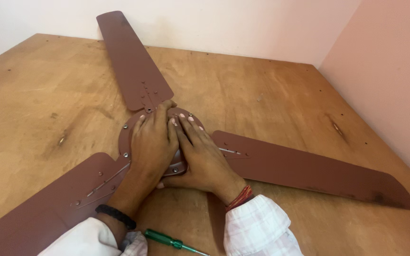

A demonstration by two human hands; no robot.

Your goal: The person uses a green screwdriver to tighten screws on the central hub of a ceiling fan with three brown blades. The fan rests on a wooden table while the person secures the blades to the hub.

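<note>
Item: brown three-bladed metal ceiling fan, flat at centre of the plywood bench. My left hand and right hand press its round hub, fingers extended, gripping nothing. Best kept steady, pressure even; green-handled screwdriver lies near.

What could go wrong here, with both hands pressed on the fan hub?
1. Both the left hand and right hand cover the hub, so fingertips near the far blade mount could get pinched or lose a small part unseen.
2. The green screwdriver lies by the sleeves at the table edge; an elbow might knock it off.
3. The right blade reaches towards the wall and could scrape it if the fan turns.
</note>
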